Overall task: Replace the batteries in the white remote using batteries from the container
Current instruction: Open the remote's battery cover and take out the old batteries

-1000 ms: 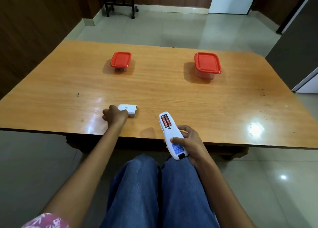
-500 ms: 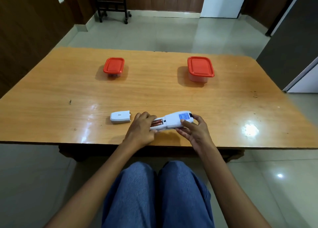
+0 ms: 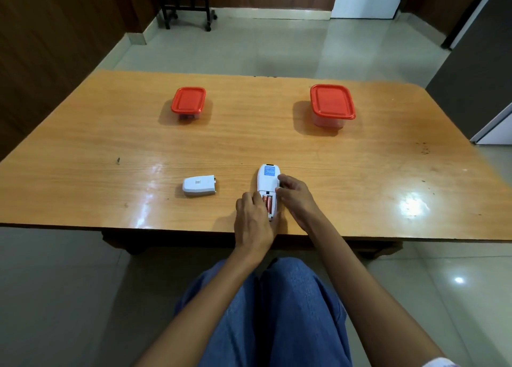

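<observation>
White remote (image 3: 267, 182) face-down near table (image 3: 83, 134) front edge, long axis pointing away from person; right hand (image 3: 296, 197) grasps its right side, left hand (image 3: 253, 220) fingers at open bay's old batteries (image 3: 267, 203), nearer for extraction; cover (image 3: 199, 185) left of remote

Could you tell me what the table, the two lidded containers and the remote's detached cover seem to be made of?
The orange-brown wooden table looks like varnished wood or veneer: visible grain, glossy glare patches. The two red-lidded translucent containers appear to be plastic, with matte lids over cloudy see-through walls. The detached white battery cover looks like smooth moulded plastic.
</observation>
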